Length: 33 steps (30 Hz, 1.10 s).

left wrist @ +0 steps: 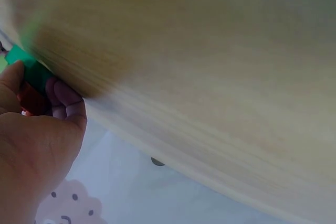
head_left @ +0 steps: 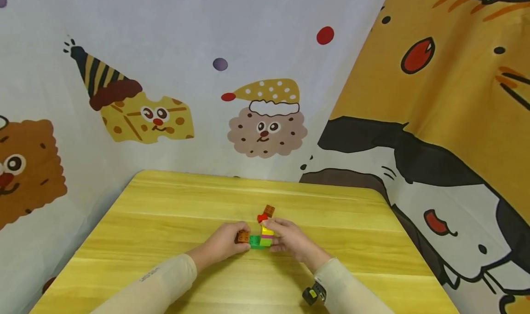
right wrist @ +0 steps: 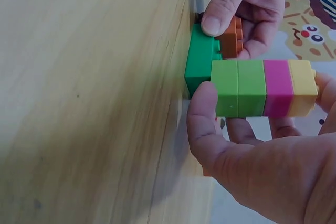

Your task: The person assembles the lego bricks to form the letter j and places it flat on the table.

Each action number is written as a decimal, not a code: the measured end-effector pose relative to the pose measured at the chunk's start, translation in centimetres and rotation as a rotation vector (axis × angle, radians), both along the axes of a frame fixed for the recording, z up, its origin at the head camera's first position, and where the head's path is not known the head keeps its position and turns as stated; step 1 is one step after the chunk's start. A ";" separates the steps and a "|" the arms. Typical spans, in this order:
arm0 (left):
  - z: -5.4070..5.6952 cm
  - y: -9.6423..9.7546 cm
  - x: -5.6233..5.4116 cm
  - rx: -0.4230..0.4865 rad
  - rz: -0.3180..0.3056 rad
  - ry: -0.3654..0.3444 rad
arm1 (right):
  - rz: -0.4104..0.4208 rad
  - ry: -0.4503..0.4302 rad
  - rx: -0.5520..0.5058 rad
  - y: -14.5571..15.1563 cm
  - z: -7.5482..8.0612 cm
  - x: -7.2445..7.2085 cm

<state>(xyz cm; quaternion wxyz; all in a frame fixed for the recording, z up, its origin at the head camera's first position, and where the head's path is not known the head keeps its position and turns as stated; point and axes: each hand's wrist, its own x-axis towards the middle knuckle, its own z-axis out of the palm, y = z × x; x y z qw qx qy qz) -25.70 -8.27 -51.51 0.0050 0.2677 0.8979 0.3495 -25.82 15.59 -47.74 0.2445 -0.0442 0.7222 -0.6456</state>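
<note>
A small toy-brick build stands on the table between both hands. Its base is a dark green brick (right wrist: 199, 56), with an orange brick (right wrist: 229, 40) on the left end. At the right end rises a column: two light green bricks (right wrist: 238, 87), then a magenta brick (right wrist: 277, 87) and a yellow brick (right wrist: 302, 88) on top. My left hand (head_left: 227, 241) pinches the orange end, its thumb lying against the dark green brick. Thumb and fingers of my right hand (head_left: 290, 238) grip the column from the right. In the left wrist view, fingers partly hide the build.
Just beyond the right hand are a red brick (head_left: 262, 218) and a brown-orange brick (head_left: 269, 210); whether they touch is unclear. The wooden table (head_left: 186, 199) ends at a printed cloth backdrop (head_left: 198, 37). A dark wrist device (head_left: 312, 294) sits at the right sleeve.
</note>
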 end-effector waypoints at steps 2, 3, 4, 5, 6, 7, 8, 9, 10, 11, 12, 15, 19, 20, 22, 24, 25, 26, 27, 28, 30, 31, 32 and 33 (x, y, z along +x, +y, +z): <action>0.0 -0.1 0.0 -0.006 0.003 0.006 | 0.009 -0.007 -0.001 0.2 0.0 -0.1; 0.0 -0.2 0.0 -0.009 0.004 0.009 | 0.015 -0.010 -0.003 0.3 0.0 -0.2; 0.1 -0.2 0.0 -0.016 0.005 0.008 | 0.012 -0.009 -0.003 0.5 0.1 -0.2; 0.1 -0.2 0.0 -0.015 0.001 0.010 | 0.012 0.003 0.001 0.8 0.2 -0.3; 0.2 -0.2 0.0 -0.016 -0.002 0.011 | 0.000 0.022 0.018 1.0 0.3 -0.5; 0.2 -0.2 0.0 -0.015 -0.003 0.009 | -0.017 0.050 0.040 1.3 0.4 -0.7; 0.2 -0.2 0.0 -0.015 -0.002 0.008 | -0.030 0.094 0.077 1.5 0.5 -1.0; 0.3 -0.2 -0.1 -0.014 0.000 0.007 | -0.042 0.163 0.143 1.6 0.6 -1.3; 0.3 -0.2 -0.1 -0.014 0.003 0.003 | -0.051 0.241 0.229 1.8 0.6 -1.7; 0.3 -0.2 -0.1 -0.013 0.007 0.003 | -0.050 0.323 0.326 1.9 0.5 -2.1; 0.3 -0.3 -0.1 -0.013 0.010 0.007 | -0.047 0.396 0.430 1.9 0.3 -2.5; 0.1 -0.3 -0.1 -0.010 0.010 0.007 | 0.016 0.597 0.704 1.7 -0.4 -3.5; -0.2 -0.1 0.0 -0.010 0.001 -0.003 | 0.103 0.732 0.896 1.2 -1.5 -4.0; -0.3 0.0 0.0 -0.011 -0.002 -0.002 | 0.111 0.761 0.936 1.1 -1.8 -4.0; -0.3 0.1 0.0 -0.009 -0.004 -0.010 | 0.116 0.793 1.013 0.9 -2.2 -4.0; -0.4 0.2 0.1 -0.004 -0.003 -0.018 | 0.114 0.813 1.083 0.7 -2.4 -4.0; -0.4 0.2 0.1 0.000 -0.003 -0.023 | 0.113 0.817 1.113 0.5 -2.5 -4.0; -0.3 0.2 0.1 0.004 -0.003 -0.029 | 0.114 0.818 1.133 0.4 -2.5 -4.0; -0.3 0.2 0.1 0.008 -0.002 -0.033 | 0.114 0.820 1.153 0.2 -2.5 -4.0; -0.3 0.1 0.1 0.010 -0.001 -0.034 | 0.113 0.820 1.171 0.1 -2.5 -4.1; -0.2 0.1 0.1 0.011 0.002 -0.033 | 0.113 0.838 1.199 -0.3 -2.6 -4.2; -0.2 0.0 0.1 0.009 0.002 -0.028 | 0.115 0.846 1.210 -0.4 -2.5 -4.3; -0.1 0.0 0.1 0.009 0.002 -0.028 | 0.117 0.846 1.217 -0.6 -2.5 -4.3; -0.1 -0.1 0.1 0.008 0.001 -0.026 | 0.119 0.843 1.227 -0.7 -2.5 -4.3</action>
